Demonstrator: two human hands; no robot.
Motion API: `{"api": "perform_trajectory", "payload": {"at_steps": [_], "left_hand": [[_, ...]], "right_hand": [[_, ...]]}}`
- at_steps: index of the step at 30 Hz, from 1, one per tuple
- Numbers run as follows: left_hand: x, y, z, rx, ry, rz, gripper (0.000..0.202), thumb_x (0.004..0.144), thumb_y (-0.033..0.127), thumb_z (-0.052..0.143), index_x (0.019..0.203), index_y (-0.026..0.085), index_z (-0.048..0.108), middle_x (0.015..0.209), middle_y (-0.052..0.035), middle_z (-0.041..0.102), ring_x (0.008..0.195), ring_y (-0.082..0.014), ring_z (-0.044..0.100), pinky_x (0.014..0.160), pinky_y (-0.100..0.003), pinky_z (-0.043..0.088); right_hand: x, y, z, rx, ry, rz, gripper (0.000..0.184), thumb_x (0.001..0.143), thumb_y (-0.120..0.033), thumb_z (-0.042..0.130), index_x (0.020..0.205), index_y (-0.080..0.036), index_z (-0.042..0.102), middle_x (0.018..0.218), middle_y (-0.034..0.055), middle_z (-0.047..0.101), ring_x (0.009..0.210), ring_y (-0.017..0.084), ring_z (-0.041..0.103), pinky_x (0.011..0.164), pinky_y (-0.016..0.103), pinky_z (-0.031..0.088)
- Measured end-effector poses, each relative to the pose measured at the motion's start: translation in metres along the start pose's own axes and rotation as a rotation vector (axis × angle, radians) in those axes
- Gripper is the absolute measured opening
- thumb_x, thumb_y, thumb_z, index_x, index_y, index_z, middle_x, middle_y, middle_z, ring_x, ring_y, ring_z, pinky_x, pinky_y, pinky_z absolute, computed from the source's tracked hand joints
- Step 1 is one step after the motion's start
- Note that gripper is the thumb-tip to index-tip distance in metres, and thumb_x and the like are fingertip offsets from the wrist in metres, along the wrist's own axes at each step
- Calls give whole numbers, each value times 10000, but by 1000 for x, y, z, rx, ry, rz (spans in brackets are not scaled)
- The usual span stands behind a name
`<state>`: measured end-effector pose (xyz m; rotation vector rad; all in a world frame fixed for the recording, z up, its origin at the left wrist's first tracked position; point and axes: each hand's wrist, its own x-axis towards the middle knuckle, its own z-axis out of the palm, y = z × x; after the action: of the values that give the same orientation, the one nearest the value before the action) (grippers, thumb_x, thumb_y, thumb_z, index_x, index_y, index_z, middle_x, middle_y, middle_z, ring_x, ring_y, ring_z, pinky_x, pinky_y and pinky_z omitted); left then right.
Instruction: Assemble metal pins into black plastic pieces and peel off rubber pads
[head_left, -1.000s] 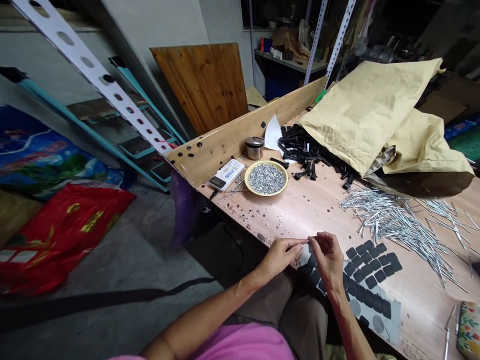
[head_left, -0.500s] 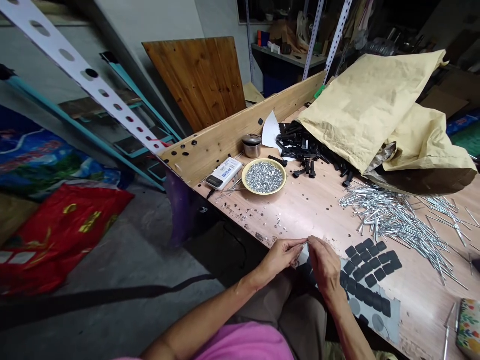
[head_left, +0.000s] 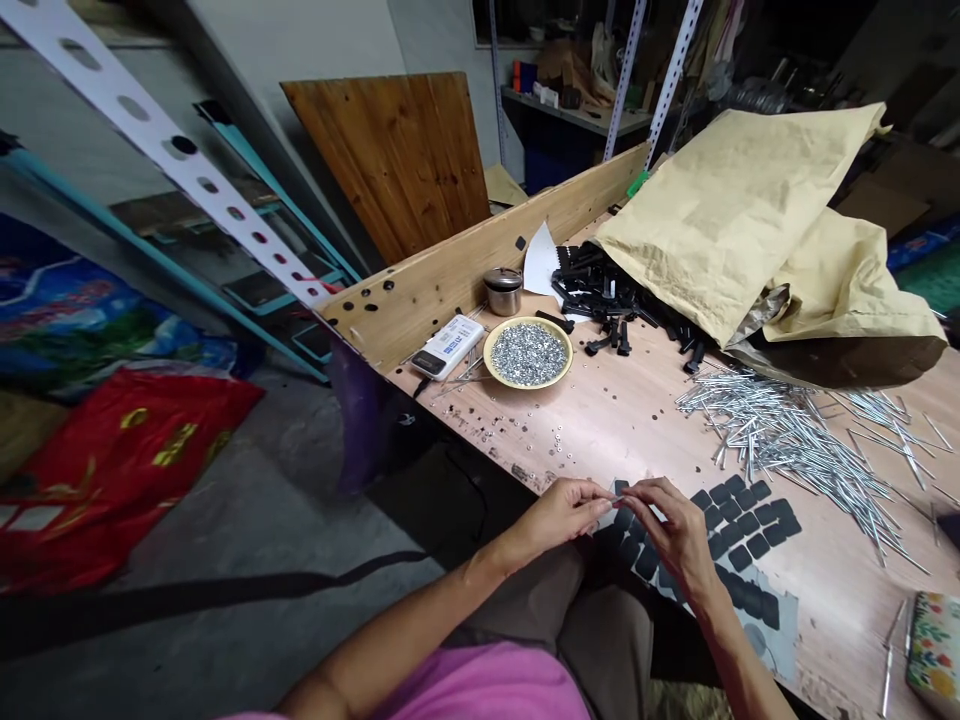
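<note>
My left hand [head_left: 564, 515] and my right hand [head_left: 670, 530] meet at the near edge of the wooden table [head_left: 622, 410]. Both are pinched together on a thin metal pin [head_left: 626, 497] held between their fingertips. Under and beside the right hand lies a sheet of black pads [head_left: 739, 540]. A heap of metal pins [head_left: 795, 440] lies further right. A yellow bowl of small silver parts [head_left: 528, 353] stands beyond my hands.
Black plastic parts [head_left: 615, 295] spill from a big tan paper sack [head_left: 742, 220]. A small steel tin [head_left: 502, 290] and a white scale [head_left: 450, 347] sit by the wooden back rail [head_left: 480, 265]. Red bag [head_left: 112, 470] on the floor at left.
My right hand has shifted slightly right and down along the table edge. The left hand stays put, and both remain pinched together.
</note>
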<state>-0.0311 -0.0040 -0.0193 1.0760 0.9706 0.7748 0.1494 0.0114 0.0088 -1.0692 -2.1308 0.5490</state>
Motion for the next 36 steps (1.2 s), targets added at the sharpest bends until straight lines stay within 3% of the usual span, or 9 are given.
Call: {"api": "perform_trajectory", "payload": {"at_steps": [3,5,8,14,19,22,25,28,36], "left_hand": [[-2,2,3,202,162,180,302,787,418,567,873,175,724,778,-56,659,711,-138,550,642,-240,429],[-1,2,2,139,92,124,366,775,469,564,900,162,719,671,-36,620,612,-119,512,551,-222,399],[2,0,-1,-87,-95,-62,550,720,569,581,993,103,686,463,62,409,401,-52,285,392,-186,212],[3,3,3,-55,42,57,486,692,534,635,889,99,723,483,49,432,453,-53,334,442,-192,278],[2,3,1,-152,-124,-100,587,692,546,618,1027,69,680,414,100,332,364,-30,203,374,-183,148],[3,2,0,-11,-57,9,431,755,435,591,980,86,706,455,42,498,407,-54,377,426,-183,303],[3,3,1,198,-9,136,275,790,292,557,944,141,728,779,-60,726,695,-143,632,667,-239,481],[3,5,3,324,6,193,252,810,246,538,962,170,725,979,-70,726,913,-191,664,829,-276,493],[-2,8,14,633,128,318,287,846,180,503,1059,229,688,994,-62,723,879,-189,681,806,-273,515]], "right_hand": [[-2,-3,2,-45,22,-34,172,916,-263,490,858,-204,641,756,45,659,677,147,643,599,226,526],[-4,-4,4,-60,35,-62,163,920,-240,477,891,-199,632,769,48,661,682,147,645,597,223,528],[-6,-4,6,-81,55,-84,170,926,-215,457,956,-198,624,810,58,671,718,155,655,614,233,537],[-6,-3,4,-65,25,-22,197,927,-269,460,932,-225,652,785,46,676,687,164,659,598,255,551],[-4,0,-7,-2,-103,-11,242,934,-323,448,977,-233,669,806,52,689,717,162,668,622,254,552],[-1,1,-14,32,-169,36,262,924,-370,462,907,-227,682,755,40,687,678,155,665,589,235,536],[-1,1,-17,23,-188,47,270,920,-380,466,856,-220,674,735,38,678,659,153,656,576,231,525],[-2,0,-16,-5,-173,15,259,932,-354,443,880,-212,653,756,45,655,667,148,645,595,233,526],[-13,-2,-4,-114,-46,24,274,949,-339,392,796,-202,573,680,31,594,597,140,579,546,234,491]]}}
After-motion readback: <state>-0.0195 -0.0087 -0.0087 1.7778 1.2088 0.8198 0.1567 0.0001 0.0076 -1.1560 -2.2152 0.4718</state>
